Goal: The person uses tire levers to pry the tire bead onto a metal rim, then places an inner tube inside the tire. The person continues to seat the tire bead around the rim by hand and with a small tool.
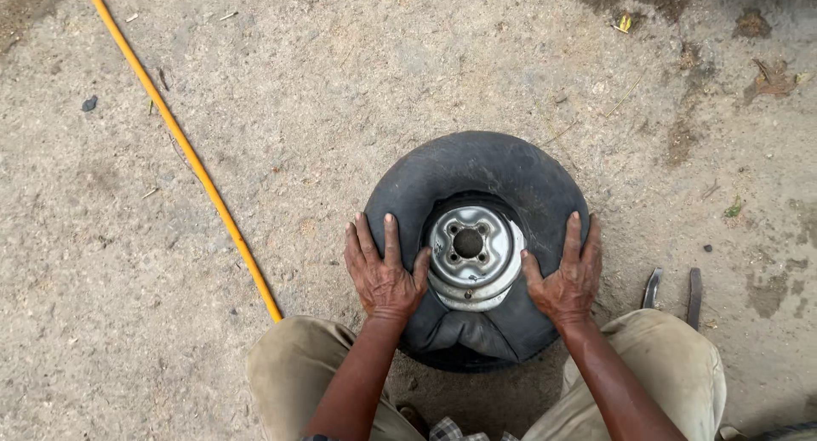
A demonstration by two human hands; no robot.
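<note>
Our knees (340,364) are flanking the tyre (477,165); our left hand (385,271) and right hand (568,275) are pressing flat-palmed, unclenched, beside its rim (470,250).

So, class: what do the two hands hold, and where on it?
Nothing is gripped: the left hand and right hand press flat on the tyre sidewall, either side of the rim.

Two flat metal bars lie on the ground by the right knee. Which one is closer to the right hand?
The left bar, the curved one beside the tyre. The straighter bar lies farther out from the right hand.
</note>
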